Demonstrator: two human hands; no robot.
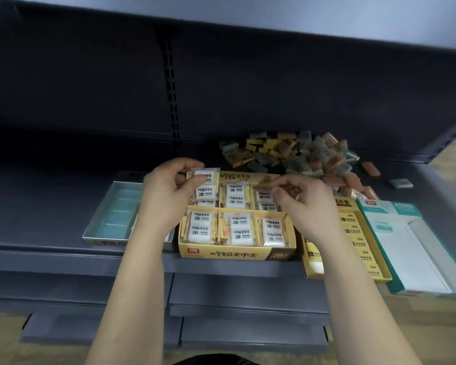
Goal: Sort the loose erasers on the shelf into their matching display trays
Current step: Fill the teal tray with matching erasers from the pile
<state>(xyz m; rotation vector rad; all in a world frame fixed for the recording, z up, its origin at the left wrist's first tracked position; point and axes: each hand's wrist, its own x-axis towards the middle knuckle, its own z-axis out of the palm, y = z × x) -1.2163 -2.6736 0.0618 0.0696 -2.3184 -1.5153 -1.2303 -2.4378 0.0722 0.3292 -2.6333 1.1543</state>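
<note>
Left hand (169, 192) pinches wrapped white eraser (208, 175) at fingertips, centre frame, above upper-left compartment of yellow tray (234, 255), right hand (302, 205) curled further right, grasp unclear, loose eraser pile (300, 156) upper right

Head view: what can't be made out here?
Head view only.
1. Small brown item pinched by the right hand: its fingers cover most of it.
2. Pile of loose erasers: blurred, labels unreadable.
3. Teal tray: right end behind the left hand, which holds a wrapped eraser.
4. White box: cut off by right edge.
</note>
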